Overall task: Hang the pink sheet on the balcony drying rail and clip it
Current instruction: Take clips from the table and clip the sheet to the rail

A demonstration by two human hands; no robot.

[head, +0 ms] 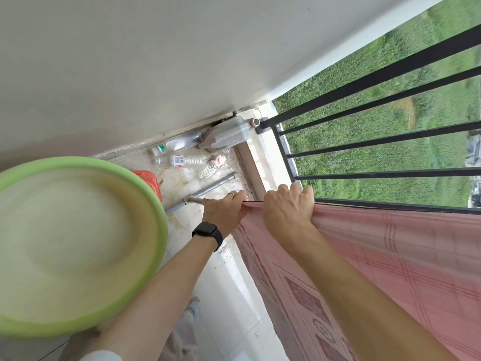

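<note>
The pink patterned sheet (390,256) hangs over the black balcony railing (390,204), draping down on the inner side at the right. My left hand (223,212), with a ring and a black watch on its wrist, grips the sheet's left edge. Just to its right, my right hand (286,207) grips the sheet's top fold where it lies over the top rail. A short taut stretch of the sheet's edge runs between the two hands. No clips are visible.
A large green basin (145,256) sits at the left, close to my left forearm, with a red stool (149,182) behind it. Plastic bottles (187,160), a jerrycan (229,134) and a metal pipe (208,188) lie on the floor by the wall. Grass lies beyond the railing.
</note>
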